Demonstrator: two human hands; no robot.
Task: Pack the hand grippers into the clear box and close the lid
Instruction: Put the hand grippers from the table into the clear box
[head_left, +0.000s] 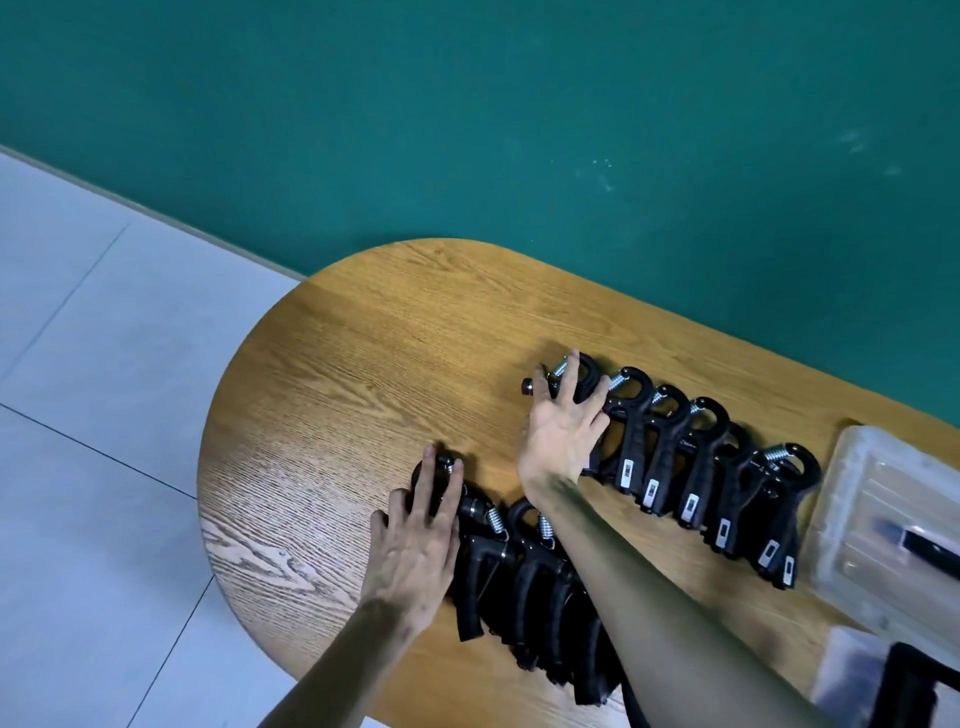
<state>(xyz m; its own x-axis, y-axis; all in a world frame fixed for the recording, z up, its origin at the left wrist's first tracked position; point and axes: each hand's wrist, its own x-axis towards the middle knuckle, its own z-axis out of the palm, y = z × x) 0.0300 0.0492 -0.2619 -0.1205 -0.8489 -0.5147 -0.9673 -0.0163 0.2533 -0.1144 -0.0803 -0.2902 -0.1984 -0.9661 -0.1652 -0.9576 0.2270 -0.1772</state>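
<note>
While both forearms are stretched out over the wooden bench (332, 374), two rows of black hand grippers are seen lying on it. The far row (691, 467) runs from the bench's middle toward the right, the handles overlapping one another and white labels showing near their ends. The near row (524, 582) lies closer to the person, partly covered by the right forearm. The left hand (415, 545) is laid flat on the leftmost piece of the near row — its grip is wide, fingers spread, nothing closed upon. The right hand (563, 423) is likewise spread over the leftmost gripper of the far row, fingertips touching its spring and hooked head; nothing is clasped. The clear box (878, 525) sits at the bench's right edge, just beside the end of the far row — its surface is blurred, and whether a lid is on it cannot be told.
</note>
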